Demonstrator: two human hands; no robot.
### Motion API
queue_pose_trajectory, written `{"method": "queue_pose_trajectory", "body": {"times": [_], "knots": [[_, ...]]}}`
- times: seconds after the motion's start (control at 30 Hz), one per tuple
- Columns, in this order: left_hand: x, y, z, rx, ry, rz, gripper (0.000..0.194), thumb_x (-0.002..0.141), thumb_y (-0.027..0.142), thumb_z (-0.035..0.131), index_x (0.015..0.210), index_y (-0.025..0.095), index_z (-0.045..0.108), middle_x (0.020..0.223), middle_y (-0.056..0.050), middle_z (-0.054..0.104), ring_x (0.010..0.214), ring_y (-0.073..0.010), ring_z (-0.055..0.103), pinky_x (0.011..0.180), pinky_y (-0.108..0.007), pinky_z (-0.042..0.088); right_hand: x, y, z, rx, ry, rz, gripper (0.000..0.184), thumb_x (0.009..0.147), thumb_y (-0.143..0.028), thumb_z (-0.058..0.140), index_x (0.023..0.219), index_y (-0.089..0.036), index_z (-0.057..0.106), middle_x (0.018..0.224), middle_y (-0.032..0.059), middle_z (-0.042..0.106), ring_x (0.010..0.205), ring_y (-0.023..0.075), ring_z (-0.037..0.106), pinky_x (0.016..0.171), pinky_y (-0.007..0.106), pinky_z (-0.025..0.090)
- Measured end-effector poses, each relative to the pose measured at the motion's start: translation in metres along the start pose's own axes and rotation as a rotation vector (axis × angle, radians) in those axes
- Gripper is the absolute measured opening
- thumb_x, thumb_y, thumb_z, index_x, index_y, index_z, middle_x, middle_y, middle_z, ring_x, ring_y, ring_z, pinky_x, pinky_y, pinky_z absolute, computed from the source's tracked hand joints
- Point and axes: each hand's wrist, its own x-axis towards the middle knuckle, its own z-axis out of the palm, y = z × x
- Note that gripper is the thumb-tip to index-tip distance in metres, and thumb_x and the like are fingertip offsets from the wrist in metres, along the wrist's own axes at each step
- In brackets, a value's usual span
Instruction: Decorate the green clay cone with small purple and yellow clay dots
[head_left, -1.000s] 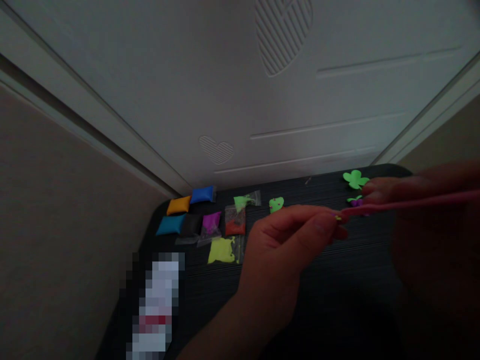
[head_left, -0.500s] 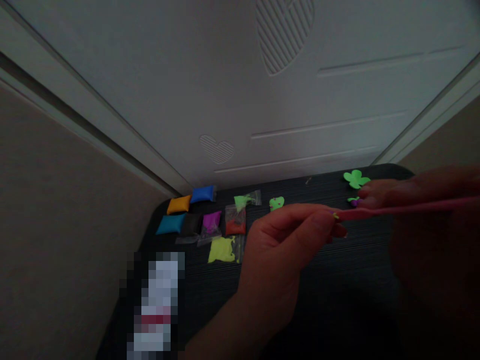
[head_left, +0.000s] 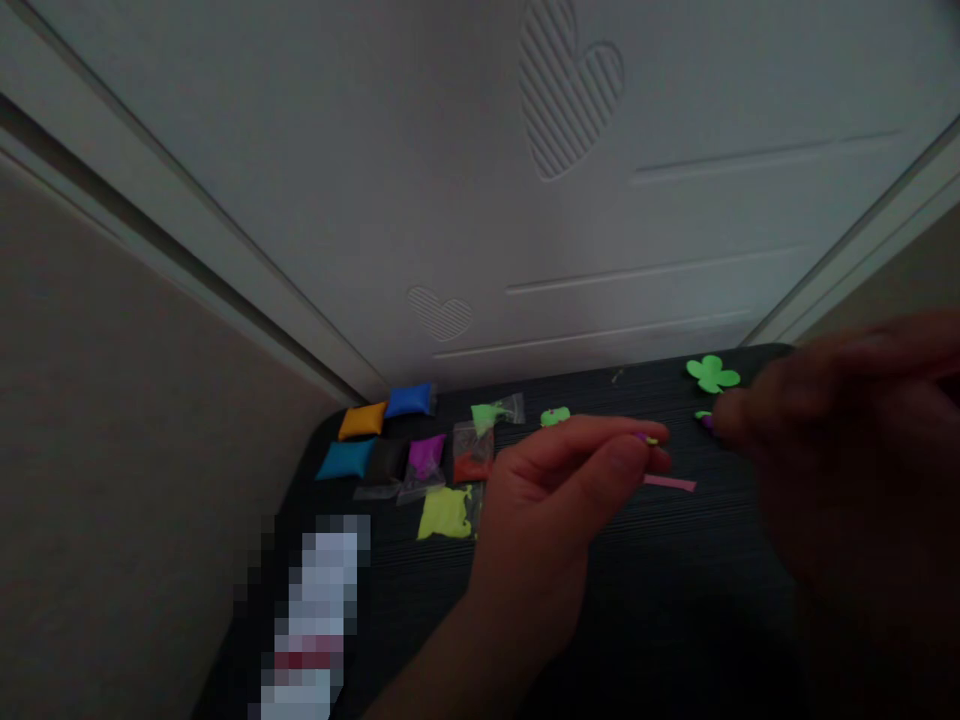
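My left hand (head_left: 555,500) is closed in a pinch. Between thumb and fingers it holds a small purple piece with a yellow-green tip (head_left: 649,440), probably modelling clay. Beneath its fingertips a flat pink strip (head_left: 671,484) lies on the dark table, its left end hidden by the hand. My right hand (head_left: 810,400) is raised at the right, dark and smeared by motion, so its fingers and anything in them cannot be made out. Close by it lie a green four-petal shape (head_left: 712,374) and a small purple and green piece (head_left: 705,420), partly covered.
Clay packets lie at the left of the dark table (head_left: 675,570): orange (head_left: 363,421), blue (head_left: 409,400), teal (head_left: 345,460), black (head_left: 386,462), purple (head_left: 425,458), red (head_left: 472,465), green (head_left: 487,415) and yellow (head_left: 446,512). A green dotted piece (head_left: 555,416) sits behind my left hand. A white door (head_left: 337,200) stands behind.
My right hand has drawn back from the piece in my left hand, and the long pink stick no longer touches it. The pink strip now shows. The view has tilted slightly upward.
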Motion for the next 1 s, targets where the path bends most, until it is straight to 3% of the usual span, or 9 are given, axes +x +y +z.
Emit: {"method": "queue_pose_trajectory", "body": {"times": [0.07,0.17,0.33,0.57,0.77,0.9,1.0], "knots": [[0.001,0.002,0.000,0.050,0.025,0.046,0.007,0.069,0.017,0.065,0.069,0.022,0.071,0.066,0.003,0.066,0.064,-0.0064,0.057,0.061,-0.014,0.044,-0.001,-0.005,0.005,-0.033,-0.001,0.040,0.013,0.080,-0.024,0.053,0.090,-0.028,0.058,0.081,0.0026,0.052,0.067,0.0136,0.053,0.049,0.028,0.046],[0.001,0.003,-0.004,0.115,0.042,0.102,0.008,0.069,0.017,0.066,0.070,0.023,0.072,0.067,0.003,0.066,0.067,-0.0064,0.056,0.063,-0.014,0.043,-0.004,-0.011,0.009,-0.135,-0.143,0.031,0.023,0.077,-0.012,0.056,0.092,-0.029,0.060,0.079,-0.0003,0.056,0.063,0.0100,0.053,0.047,0.020,0.046],[0.001,0.001,-0.013,0.033,-0.124,0.005,0.011,0.072,0.020,0.064,0.080,0.022,0.070,0.076,0.006,0.068,0.073,-0.0052,0.058,0.069,-0.013,0.045,-0.003,-0.010,0.009,-0.235,-0.233,-0.083,0.026,0.073,-0.010,0.061,0.091,-0.028,0.058,0.080,-0.0047,0.056,0.069,0.0064,0.052,0.053,0.014,0.046],[0.002,0.003,-0.012,-0.124,-0.240,-0.090,0.012,0.072,0.015,0.063,0.081,0.019,0.070,0.081,0.005,0.071,0.078,-0.0068,0.062,0.075,-0.015,0.048,0.004,-0.014,0.002,-0.300,-0.407,-0.127,0.029,0.074,-0.008,0.058,0.096,-0.027,0.055,0.082,-0.0047,0.056,0.073,0.0066,0.056,0.060,0.015,0.047],[0.004,0.001,-0.013,-0.110,-0.263,-0.063,0.012,0.074,0.015,0.062,0.081,0.021,0.070,0.081,0.006,0.071,0.077,-0.0050,0.062,0.075,-0.014,0.048,0.006,-0.014,0.003,-0.322,-0.402,-0.154,0.026,0.075,-0.010,0.058,0.095,-0.027,0.055,0.083,-0.0034,0.056,0.075,0.0080,0.055,0.059,0.016,0.047],[0.003,-0.002,-0.018,0.041,-0.266,0.026,0.016,0.076,0.017,0.060,0.086,0.026,0.069,0.084,0.005,0.069,0.079,-0.0060,0.060,0.075,-0.016,0.048,0.005,-0.014,0.001,-0.327,-0.406,-0.147,0.026,0.074,-0.011,0.058,0.093,-0.027,0.055,0.081,-0.0037,0.055,0.072,0.0076,0.054,0.058,0.015,0.046],[0.000,0.000,-0.021,0.335,-0.217,0.237,0.021,0.075,0.014,0.060,0.089,0.028,0.068,0.083,0.004,0.066,0.079,-0.0082,0.058,0.071,-0.019,0.048,0.004,-0.015,0.000,-0.322,-0.398,-0.140,0.027,0.074,-0.011,0.058,0.095,-0.028,0.054,0.082,-0.0040,0.055,0.073,0.0075,0.054,0.059,0.015,0.046]]}}
